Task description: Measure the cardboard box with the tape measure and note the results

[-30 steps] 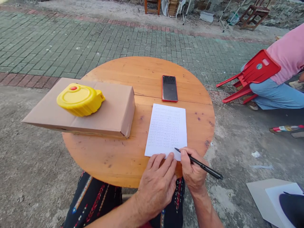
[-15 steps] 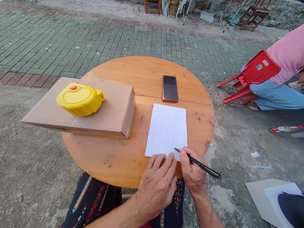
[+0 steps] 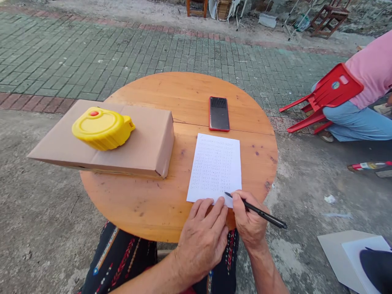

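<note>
A white sheet of paper (image 3: 214,163) covered with rows of small handwriting lies on the round wooden table (image 3: 147,204). My right hand (image 3: 251,220) grips a black pen (image 3: 265,214), its tip at the lower part of the sheet, close to the last written row. Flat across the paper's bottom edge and the table rim rests my left hand (image 3: 205,232), fingers stretched out and holding nothing. Beyond the sheet lies a phone (image 3: 219,114) in a red case, its screen dark.
On the table's left a cardboard box (image 3: 141,151) carries a yellow tape-measure-shaped case (image 3: 102,128) with a red button. A person in a pink top sits at right on a red plastic chair (image 3: 333,90). A bottle (image 3: 369,165) lies on the ground, and cardboard with paper stands at lower right.
Very little differs. The pen's rear end has shifted slightly to the right and up with my right hand; my left hand stays where it was.
</note>
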{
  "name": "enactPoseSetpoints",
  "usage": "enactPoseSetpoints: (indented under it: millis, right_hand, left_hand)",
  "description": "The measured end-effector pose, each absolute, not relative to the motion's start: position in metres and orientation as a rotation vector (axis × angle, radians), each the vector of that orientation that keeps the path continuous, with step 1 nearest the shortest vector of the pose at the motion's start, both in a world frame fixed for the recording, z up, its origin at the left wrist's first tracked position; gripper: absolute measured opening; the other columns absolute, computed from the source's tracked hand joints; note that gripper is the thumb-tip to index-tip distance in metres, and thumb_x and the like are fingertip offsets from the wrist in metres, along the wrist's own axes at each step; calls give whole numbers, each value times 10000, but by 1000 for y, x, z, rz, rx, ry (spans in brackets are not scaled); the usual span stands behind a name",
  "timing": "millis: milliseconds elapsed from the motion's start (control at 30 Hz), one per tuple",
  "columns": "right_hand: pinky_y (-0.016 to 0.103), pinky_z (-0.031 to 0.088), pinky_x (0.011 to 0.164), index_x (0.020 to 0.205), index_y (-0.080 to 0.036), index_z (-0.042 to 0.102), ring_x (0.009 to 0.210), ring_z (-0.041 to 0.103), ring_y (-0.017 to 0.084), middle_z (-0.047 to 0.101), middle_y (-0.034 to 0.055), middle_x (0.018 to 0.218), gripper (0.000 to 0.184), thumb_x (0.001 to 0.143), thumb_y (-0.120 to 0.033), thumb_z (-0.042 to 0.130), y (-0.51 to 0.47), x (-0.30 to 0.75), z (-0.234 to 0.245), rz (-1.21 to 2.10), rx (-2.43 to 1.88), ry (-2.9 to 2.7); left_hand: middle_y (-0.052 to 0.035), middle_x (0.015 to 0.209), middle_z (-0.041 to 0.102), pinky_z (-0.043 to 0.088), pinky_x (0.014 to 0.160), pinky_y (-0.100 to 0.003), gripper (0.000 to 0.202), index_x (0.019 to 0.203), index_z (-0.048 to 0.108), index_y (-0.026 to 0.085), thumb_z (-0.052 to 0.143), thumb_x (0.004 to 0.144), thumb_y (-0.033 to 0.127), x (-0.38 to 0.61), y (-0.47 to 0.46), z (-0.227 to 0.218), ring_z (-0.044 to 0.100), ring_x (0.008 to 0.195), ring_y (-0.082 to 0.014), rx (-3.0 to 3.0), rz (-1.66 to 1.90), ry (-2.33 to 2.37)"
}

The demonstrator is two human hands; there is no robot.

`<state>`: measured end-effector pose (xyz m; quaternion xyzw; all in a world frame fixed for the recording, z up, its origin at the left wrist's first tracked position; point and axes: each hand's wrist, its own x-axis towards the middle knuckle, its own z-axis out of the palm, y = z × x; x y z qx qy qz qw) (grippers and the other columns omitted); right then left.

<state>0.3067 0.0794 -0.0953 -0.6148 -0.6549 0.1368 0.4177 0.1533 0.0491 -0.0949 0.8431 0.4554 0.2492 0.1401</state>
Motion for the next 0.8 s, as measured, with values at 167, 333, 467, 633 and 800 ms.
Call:
enactPoseSetpoints:
  millis: [167, 333, 467, 633, 800]
  right_hand:
    - [231, 505, 612, 824, -200, 635, 617, 632, 128, 683, -10, 713, 169, 956, -196, 529, 80, 308, -95, 327, -1543, -1650]
    - [224, 483, 580, 815, -195, 630, 580, 604, 117, 662, -18, 686, 172, 956, -201, 531, 79, 308, -95, 323, -1550, -1635]
    - [222, 459, 535, 819, -196, 635, 527, 562, 109, 625, -32, 644, 168, 954, -203, 535, 76, 308, -98, 327, -1565, -1566]
    - [234, 470, 553, 828, -195, 641, 558, 584, 122, 651, -14, 677, 171, 955, -207, 527, 75, 307, -99, 273, -1584, -1545]
    - [223, 480, 584, 815, -194, 632, 588, 605, 119, 663, -15, 687, 172, 955, -198, 533, 78, 305, -96, 248, -1582, -1579]
  left_hand:
    - [-72, 1402, 606, 430, 1039, -486, 417, 1319, 594, 100, 532, 918, 197, 154, 48, -96, 512, 1169, -300, 2428, 716, 1324]
    - [-79, 1380, 623, 445, 1017, -495, 404, 1298, 605, 89, 543, 917, 206, 155, 48, -94, 515, 1154, -301, 2432, 721, 1335]
    - [-82, 1373, 628, 453, 1013, -494, 391, 1284, 614, 96, 550, 920, 222, 155, 49, -93, 516, 1160, -300, 2432, 731, 1341]
    - [-78, 1375, 628, 453, 1017, -498, 384, 1277, 620, 95, 543, 926, 230, 155, 48, -93, 522, 1159, -304, 2433, 721, 1343]
    - [-72, 1375, 629, 455, 1013, -493, 385, 1280, 620, 102, 537, 931, 240, 155, 48, -92, 529, 1152, -302, 2434, 735, 1351]
